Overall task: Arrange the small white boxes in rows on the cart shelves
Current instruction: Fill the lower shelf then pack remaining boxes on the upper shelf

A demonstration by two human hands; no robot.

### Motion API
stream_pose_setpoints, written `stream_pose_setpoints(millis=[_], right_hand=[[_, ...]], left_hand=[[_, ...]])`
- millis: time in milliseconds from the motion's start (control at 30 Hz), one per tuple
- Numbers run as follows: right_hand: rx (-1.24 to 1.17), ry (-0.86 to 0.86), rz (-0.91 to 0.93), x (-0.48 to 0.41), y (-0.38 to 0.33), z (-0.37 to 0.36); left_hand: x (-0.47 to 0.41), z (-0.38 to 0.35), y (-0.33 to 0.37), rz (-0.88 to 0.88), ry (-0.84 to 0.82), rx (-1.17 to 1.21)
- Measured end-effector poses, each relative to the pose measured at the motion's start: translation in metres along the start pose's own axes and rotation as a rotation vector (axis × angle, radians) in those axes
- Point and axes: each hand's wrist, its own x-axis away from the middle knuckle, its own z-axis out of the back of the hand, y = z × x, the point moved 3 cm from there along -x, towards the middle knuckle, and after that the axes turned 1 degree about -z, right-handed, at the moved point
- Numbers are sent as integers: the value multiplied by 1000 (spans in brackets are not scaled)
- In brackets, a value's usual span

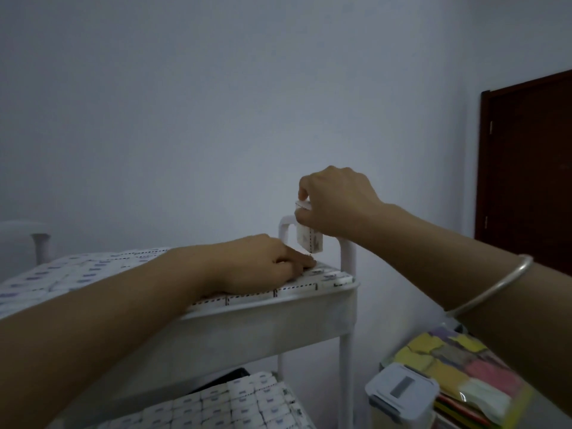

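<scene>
A white cart (266,323) stands before me with two shelves in view. Several small white boxes (77,274) lie flat in rows on its top shelf, and more boxes (235,400) fill the lower shelf. My left hand (263,263) rests palm down on the boxes near the top shelf's right end, fingers pressing on them. My right hand (335,202) hovers above that corner by the cart's handle (286,226), pinching one small white box (309,239) upright by its top end. A silver bangle sits on my right forearm.
A pale wall is close behind the cart. A dark brown door (526,168) is at the right. Beside the cart at lower right are a lidded plastic container (402,394) and a clear bag of coloured cloths (455,363).
</scene>
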Motion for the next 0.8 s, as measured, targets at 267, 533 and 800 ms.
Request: stream_pose_setpoints(millis=[267,533,800], right_hand=[[57,-76,76,2,-7,-5],[143,-33,266,9,-14,-14],[168,31,333,15,-12,-9]], left_hand=[[9,3,2,10,56,-33],[9,2,0,34,69,-8],[10,1,1,36,61,1]])
